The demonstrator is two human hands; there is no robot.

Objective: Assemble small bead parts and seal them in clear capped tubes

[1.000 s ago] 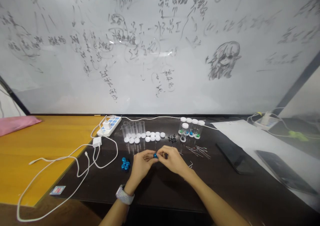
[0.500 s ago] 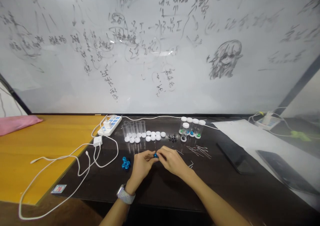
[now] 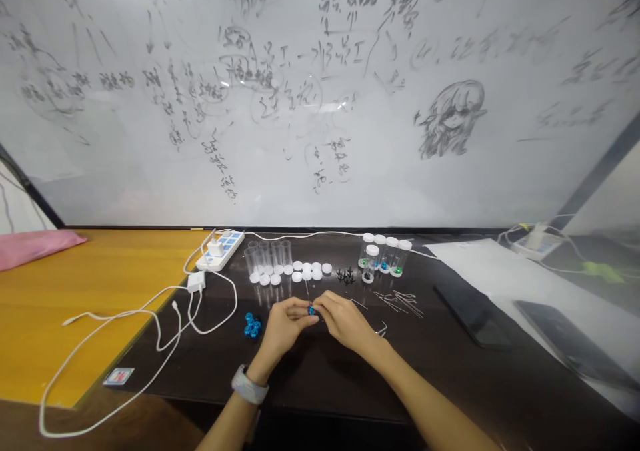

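Note:
Between the fingertips of both hands is a small shiny blue round part (image 3: 311,310), and a thin wire seems to stick up from it. My left hand (image 3: 286,324), with a band on its wrist, pinches it from the left. My right hand (image 3: 341,314) closes on it from the right. A cluster of similar blue parts (image 3: 252,326) lies left of my left hand. Beyond my right hand sit several small black pieces (image 3: 345,276). Thin wire-like pins (image 3: 400,302) are spread to the right, and bent metal pieces (image 3: 382,330) lie near my right wrist.
Clear tubes (image 3: 269,258) and white caps (image 3: 307,268) stand at the back. Capped tubes (image 3: 371,264) holding coloured parts are farther right. A power strip (image 3: 221,251) and white cables (image 3: 159,331) occupy the left. A dark phone (image 3: 470,316) lies right, by white paper (image 3: 480,264).
Both hands stay almost in place, still pinching the blue part, which looks slightly turned. A thin wire above it shows more clearly now.

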